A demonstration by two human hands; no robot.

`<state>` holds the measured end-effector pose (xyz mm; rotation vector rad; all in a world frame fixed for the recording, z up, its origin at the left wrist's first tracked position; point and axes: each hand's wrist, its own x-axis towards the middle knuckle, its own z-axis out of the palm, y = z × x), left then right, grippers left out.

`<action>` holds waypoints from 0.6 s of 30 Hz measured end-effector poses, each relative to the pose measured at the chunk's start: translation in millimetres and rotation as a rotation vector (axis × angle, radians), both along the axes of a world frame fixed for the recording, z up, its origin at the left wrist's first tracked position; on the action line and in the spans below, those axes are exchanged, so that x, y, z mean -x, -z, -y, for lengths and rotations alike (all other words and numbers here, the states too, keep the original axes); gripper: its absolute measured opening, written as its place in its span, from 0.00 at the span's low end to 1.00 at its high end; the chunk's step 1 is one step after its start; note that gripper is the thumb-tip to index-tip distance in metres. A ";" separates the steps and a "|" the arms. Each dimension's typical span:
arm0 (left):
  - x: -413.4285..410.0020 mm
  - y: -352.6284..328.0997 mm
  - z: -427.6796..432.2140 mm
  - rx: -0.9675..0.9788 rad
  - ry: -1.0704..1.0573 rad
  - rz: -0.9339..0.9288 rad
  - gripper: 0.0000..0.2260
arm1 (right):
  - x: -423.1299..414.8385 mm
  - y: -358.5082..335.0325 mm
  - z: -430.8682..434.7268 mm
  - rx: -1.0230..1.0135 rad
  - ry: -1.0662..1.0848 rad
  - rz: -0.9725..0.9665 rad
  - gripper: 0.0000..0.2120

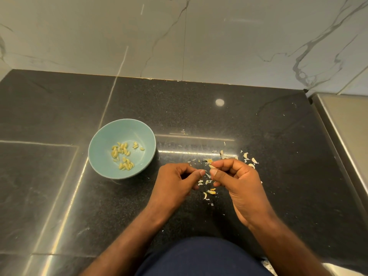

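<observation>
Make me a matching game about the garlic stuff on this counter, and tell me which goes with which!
Things:
1. bowl
2. peeled cloves
3. skins
4. right hand

Places or states:
A. scattered on the black counter
B. pale blue-green, to the left of both hands
C. lying inside the bowl
D. pinching a small garlic piece

Right pairs: 1-B, 2-C, 3-A, 4-D.

Bowl left of peel scraps
</observation>
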<state>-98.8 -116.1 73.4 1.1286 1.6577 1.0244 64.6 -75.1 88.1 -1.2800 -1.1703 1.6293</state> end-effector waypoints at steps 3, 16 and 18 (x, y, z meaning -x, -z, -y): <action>2.1 1.7 0.1 -0.030 0.000 -0.013 0.05 | 1.1 -0.4 1.5 -0.010 0.003 -0.007 0.08; 0.9 -1.1 1.1 -0.195 0.096 0.006 0.05 | -0.7 -2.6 2.0 -0.172 -0.172 0.194 0.04; 0.5 -1.7 2.2 -0.192 0.072 0.021 0.04 | -1.8 -4.4 2.9 -0.259 -0.197 0.283 0.04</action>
